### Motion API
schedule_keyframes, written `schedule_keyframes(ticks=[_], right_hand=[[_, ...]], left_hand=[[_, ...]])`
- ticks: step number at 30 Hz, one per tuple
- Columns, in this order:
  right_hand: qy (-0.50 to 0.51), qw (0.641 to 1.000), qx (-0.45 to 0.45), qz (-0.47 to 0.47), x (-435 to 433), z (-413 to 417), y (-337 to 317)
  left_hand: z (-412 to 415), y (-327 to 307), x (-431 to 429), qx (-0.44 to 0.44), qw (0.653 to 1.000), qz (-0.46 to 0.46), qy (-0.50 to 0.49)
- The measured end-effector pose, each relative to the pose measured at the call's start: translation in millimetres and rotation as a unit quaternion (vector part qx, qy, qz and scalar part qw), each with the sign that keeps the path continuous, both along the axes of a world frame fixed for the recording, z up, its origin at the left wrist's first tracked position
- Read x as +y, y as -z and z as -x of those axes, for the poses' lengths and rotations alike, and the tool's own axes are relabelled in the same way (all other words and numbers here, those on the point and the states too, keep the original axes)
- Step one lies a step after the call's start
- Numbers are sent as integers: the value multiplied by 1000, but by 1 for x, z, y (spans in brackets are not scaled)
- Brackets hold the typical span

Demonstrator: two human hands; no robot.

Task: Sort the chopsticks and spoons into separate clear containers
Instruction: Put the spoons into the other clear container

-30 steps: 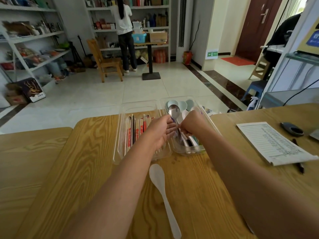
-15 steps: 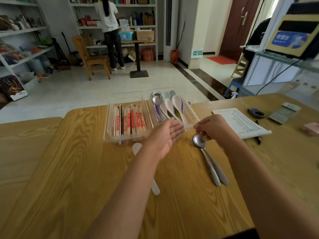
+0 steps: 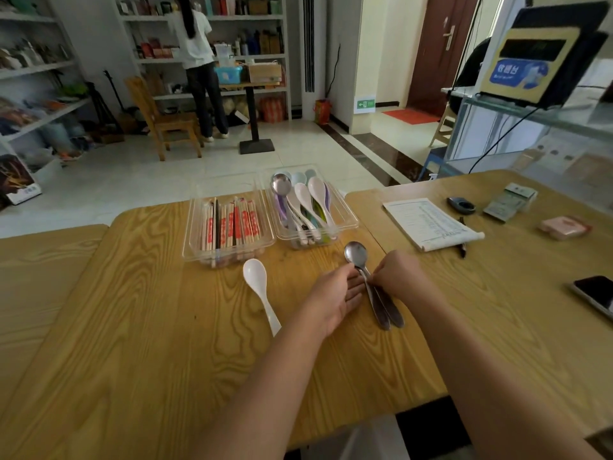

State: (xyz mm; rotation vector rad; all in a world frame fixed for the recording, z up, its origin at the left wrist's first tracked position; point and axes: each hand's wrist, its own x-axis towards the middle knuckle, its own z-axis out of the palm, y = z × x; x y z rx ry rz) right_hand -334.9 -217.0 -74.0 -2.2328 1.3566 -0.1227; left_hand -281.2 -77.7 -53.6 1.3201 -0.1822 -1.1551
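Two stacked metal spoons lie on the wooden table in front of the clear containers. My right hand pinches their necks from the right. My left hand is flat with its fingers apart, its fingertips touching the spoons from the left. A white plastic spoon lies loose to the left of my left hand. The left clear container holds wrapped chopsticks. In the right clear container are several white and coloured spoons and one metal spoon.
A paper pad with a pen lies to the right of the containers, beyond it a dark small object and a phone at the right edge. The table's front edge is close to me. A person stands at the far shelves.
My hands came back from the spoon container to the table. Two metal spoons now lie in front of it, and my left hand has moved right against them.
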Motion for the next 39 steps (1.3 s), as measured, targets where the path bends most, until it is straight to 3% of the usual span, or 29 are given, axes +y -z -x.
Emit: schedule_keyframes(ticks=[5, 12, 22, 33, 39], right_hand=[[-1, 999, -14, -43, -1, 4, 0], [-21, 987, -119, -107, 3, 1, -46], [-42, 955, -228, -185, 0, -145, -93], [-54, 948, -250, -190, -30, -211, -68], [-73, 961, -209, -167, -34, -210, -51]], left_hand=[[0, -1, 3, -1, 1000, 10, 3], [-30, -23, 2, -24, 998, 55, 5], [-141, -74, -16, -99, 990, 70, -68], [-201, -66, -40, -124, 989, 27, -75], [-200, -51, -39, -129, 990, -8, -54]])
